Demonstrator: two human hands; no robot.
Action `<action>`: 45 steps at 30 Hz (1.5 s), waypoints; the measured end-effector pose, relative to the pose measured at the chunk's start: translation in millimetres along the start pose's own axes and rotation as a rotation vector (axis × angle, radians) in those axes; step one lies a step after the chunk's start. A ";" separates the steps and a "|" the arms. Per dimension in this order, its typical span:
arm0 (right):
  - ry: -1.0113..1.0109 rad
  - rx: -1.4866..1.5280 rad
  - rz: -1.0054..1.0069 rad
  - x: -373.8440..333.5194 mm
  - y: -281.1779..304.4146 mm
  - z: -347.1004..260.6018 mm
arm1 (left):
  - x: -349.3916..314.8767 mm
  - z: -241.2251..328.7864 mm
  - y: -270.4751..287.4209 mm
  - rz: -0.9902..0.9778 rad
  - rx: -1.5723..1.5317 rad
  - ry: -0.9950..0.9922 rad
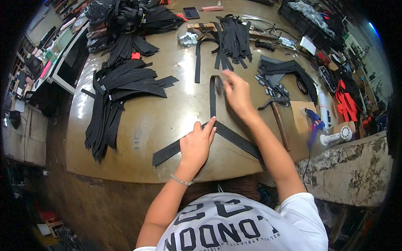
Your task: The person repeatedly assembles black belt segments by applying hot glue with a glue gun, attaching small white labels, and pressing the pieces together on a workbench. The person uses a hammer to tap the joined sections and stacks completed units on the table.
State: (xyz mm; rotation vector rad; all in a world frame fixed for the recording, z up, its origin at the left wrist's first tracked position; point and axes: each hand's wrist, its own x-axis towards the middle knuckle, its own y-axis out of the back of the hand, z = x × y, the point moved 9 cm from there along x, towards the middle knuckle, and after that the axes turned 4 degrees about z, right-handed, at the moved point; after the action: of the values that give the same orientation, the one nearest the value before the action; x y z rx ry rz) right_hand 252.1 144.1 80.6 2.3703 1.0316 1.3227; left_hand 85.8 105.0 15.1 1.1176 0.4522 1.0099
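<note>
A long black strap [212, 98] lies folded on the brown table [155, 121], its two ends running out left and right near the front edge. My left hand [197, 144] presses flat on the point where the strap's parts cross. My right hand [235, 93] is farther out, fingers pinched on the strap's looped far end beside a small buckle.
Piles of black straps lie at the left [121, 85] and the far middle [232, 39]. A hammer [277, 115], a blue glue gun [313, 121] and small metal parts [272, 88] sit to the right. A phone [191, 12] lies at the far edge.
</note>
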 end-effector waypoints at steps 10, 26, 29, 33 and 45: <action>0.216 -0.131 -0.458 -156.9 3.1 -30.8 | 7.8 -35.4 0.2 -0.013 -0.381 0.156; -0.500 -0.759 -0.252 -107.6 132.4 90.6 | -1.2 -46.1 31.6 0.381 -0.587 0.116; -0.561 -0.369 -0.175 -95.2 132.9 33.4 | 3.6 -46.3 18.9 0.220 -0.482 0.144; -0.487 -0.117 -0.260 -110.2 75.5 -37.4 | 3.4 -46.9 15.3 0.193 -0.475 0.152; -0.561 -0.202 -0.654 -150.1 50.3 -32.2 | -1.1 -34.0 16.1 0.125 -0.403 0.002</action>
State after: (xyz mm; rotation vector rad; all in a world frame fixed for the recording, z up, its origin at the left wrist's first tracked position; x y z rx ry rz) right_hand 197.8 1.7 27.0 1.8309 1.2472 0.4641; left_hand 52.8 123.2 15.4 0.7885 0.1684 1.1512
